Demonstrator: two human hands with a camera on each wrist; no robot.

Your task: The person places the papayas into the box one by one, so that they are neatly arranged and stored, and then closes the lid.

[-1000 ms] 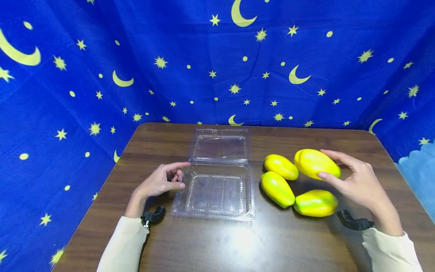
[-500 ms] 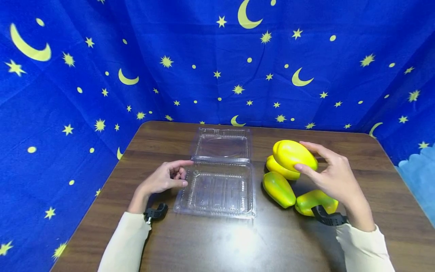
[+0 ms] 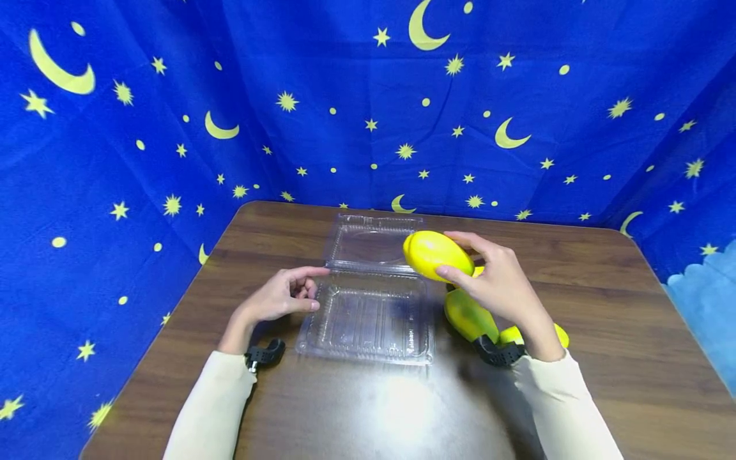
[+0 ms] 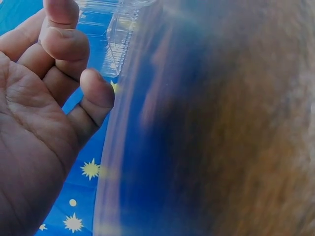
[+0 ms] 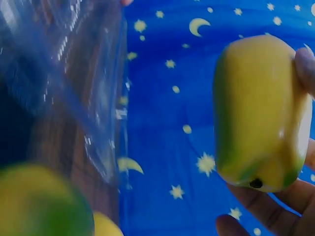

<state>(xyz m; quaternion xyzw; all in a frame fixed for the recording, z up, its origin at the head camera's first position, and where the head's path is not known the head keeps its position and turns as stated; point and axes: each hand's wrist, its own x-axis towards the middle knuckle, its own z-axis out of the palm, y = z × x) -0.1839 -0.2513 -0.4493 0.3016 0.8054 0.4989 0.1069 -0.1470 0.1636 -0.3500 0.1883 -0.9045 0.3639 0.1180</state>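
While right grip (image 3: 499, 275) holds yellow fruit (image 3: 432, 254), plastic container (image 3: 362, 326) lies open.

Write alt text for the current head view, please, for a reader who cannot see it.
A right hand holds a yellow fruit above a wooden table, near an open clear plastic container. The left hand is at the container's left side, three partly hidden fruits to its right. Blue star-patterned cloth hangs behind.
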